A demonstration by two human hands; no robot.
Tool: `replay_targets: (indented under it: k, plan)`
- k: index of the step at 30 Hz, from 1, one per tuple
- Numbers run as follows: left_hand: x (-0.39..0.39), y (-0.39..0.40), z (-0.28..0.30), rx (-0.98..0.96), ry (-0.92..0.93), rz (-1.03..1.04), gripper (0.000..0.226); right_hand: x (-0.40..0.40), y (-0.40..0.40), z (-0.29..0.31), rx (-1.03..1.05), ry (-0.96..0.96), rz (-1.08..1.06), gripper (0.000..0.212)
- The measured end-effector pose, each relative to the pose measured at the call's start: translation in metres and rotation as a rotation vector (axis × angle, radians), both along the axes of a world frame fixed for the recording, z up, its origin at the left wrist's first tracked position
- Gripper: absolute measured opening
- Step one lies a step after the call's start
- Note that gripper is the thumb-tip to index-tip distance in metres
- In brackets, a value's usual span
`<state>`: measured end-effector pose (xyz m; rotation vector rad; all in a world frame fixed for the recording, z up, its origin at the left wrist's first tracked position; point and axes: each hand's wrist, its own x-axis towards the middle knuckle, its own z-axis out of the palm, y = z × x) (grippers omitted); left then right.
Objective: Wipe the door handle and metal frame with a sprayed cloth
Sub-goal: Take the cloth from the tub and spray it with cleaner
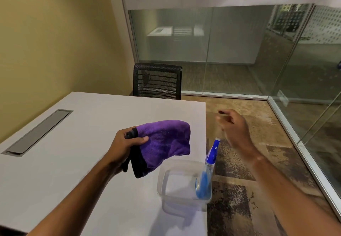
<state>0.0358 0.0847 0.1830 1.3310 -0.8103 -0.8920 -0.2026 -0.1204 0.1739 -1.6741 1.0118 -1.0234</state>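
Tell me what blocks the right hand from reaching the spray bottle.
Nothing visible does. The right hand hovers empty just above the spray bottle, which stands in the clear tub. The left hand grips the purple cloth off to the side.

Two bare forearms, no sleeves

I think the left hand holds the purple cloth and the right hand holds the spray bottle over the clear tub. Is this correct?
Not quite. In the head view the right hand holds nothing; it is blurred, above the spray bottle, which stands in the clear tub. The left hand does hold the purple cloth.
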Motion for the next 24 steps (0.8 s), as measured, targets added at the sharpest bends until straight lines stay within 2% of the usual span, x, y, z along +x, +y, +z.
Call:
replay_targets:
  k: [1, 3, 4, 6, 8, 9, 13, 16, 18, 20, 24]
  plan:
    - [0.001, 0.000, -0.001, 0.000, 0.002, 0.011, 0.028, -0.010, 0.000, -0.015, 0.051, 0.008, -0.104, 0.023]
    - [0.004, 0.000, -0.004, 0.005, 0.010, 0.031, 0.024, -0.030, 0.000, -0.048, 0.158, 0.187, -0.149, 0.031]
    - [0.005, -0.001, -0.005, 0.009, 0.013, 0.038, 0.023, -0.038, 0.002, -0.064, 0.243, 0.288, -0.063, 0.038]
    - [0.005, -0.003, -0.006, 0.019, 0.017, 0.047, 0.022, -0.044, 0.012, -0.086, 0.452, 0.401, 0.264, 0.069]
    - [0.004, -0.007, -0.008, 0.023, 0.023, 0.055, 0.022, -0.038, 0.022, -0.101, 0.505, 0.408, 0.482, 0.095]
    - [0.003, -0.008, -0.008, 0.023, 0.026, 0.060, 0.022, -0.032, 0.026, -0.107, 0.469, 0.381, 0.504, 0.096]
    - [0.002, -0.011, -0.008, 0.028, 0.021, 0.077, 0.022, -0.006, 0.039, -0.123, 0.336, 0.208, 0.247, 0.081]
    - [0.004, -0.010, -0.008, 0.035, 0.004, 0.093, 0.023, 0.004, 0.043, -0.130, 0.308, 0.046, 0.101, 0.080]
    - [0.005, -0.009, -0.007, 0.031, 0.009, 0.104, 0.024, 0.008, 0.044, -0.130, 0.291, -0.027, 0.066, 0.070]
    - [0.005, -0.009, -0.007, 0.028, 0.008, 0.120, 0.024, 0.011, 0.044, -0.129, 0.258, -0.068, 0.043, 0.052]
    - [0.004, -0.011, -0.003, 0.027, -0.003, 0.140, 0.024, 0.015, 0.042, -0.115, 0.249, -0.125, 0.143, 0.032]
